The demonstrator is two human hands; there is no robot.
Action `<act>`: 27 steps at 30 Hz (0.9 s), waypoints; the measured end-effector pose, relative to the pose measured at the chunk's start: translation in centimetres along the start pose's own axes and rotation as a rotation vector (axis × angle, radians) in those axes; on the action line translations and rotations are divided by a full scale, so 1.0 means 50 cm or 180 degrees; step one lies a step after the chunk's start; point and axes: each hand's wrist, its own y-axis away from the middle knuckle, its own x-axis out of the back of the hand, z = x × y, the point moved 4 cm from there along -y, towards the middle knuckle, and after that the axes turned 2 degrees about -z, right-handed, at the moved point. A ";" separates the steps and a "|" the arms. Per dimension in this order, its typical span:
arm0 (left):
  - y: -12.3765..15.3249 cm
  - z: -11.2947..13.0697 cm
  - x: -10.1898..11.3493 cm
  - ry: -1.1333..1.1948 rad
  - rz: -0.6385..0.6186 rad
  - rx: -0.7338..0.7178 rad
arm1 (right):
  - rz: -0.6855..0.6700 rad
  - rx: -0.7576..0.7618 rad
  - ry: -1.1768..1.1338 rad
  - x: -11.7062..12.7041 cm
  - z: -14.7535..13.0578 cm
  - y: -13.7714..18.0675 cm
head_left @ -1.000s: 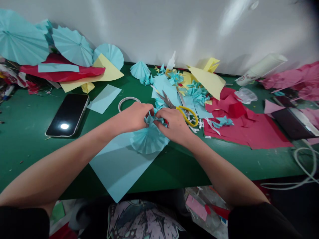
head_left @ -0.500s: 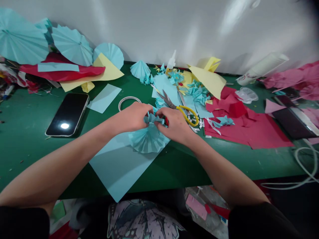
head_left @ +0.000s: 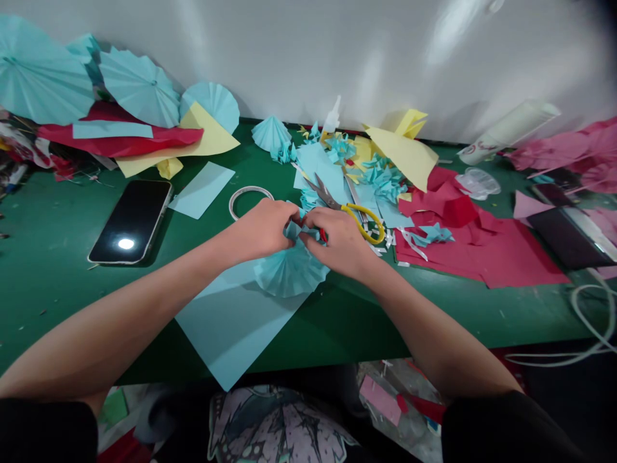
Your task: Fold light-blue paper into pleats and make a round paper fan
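Both my hands meet over a pleated light-blue paper fan (head_left: 290,273) at the middle of the green table (head_left: 58,270). My left hand (head_left: 263,226) is closed and pinches the fan's gathered top from the left. My right hand (head_left: 340,241) is closed and pinches the same gathered top from the right; a small red item shows between its fingers. The fan's rounded skirt spreads toward me over a flat light-blue sheet (head_left: 231,321).
Yellow-handled scissors (head_left: 349,209) lie just behind my right hand. A tape ring (head_left: 249,195) and a phone (head_left: 131,222) lie to the left. Blue paper umbrellas (head_left: 139,87), red sheets (head_left: 482,247), yellow paper (head_left: 402,154), blue scraps and a white cable (head_left: 590,321) crowd the edges.
My hands have drawn closer together on the fan's gathered top, squeezing it tighter. The fan shifted only slightly.
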 end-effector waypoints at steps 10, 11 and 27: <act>0.002 0.008 0.006 -0.0060 -0.0050 0.0033 | -0.0022 0.0000 -0.0011 0.002 0.001 -0.001; 0.002 0.009 0.006 -0.0056 -0.0058 0.0044 | -0.0013 0.0006 -0.0007 0.002 0.001 -0.001; 0.004 0.011 0.009 -0.0126 -0.0011 0.0077 | 0.0030 0.0019 0.0092 0.000 0.001 -0.002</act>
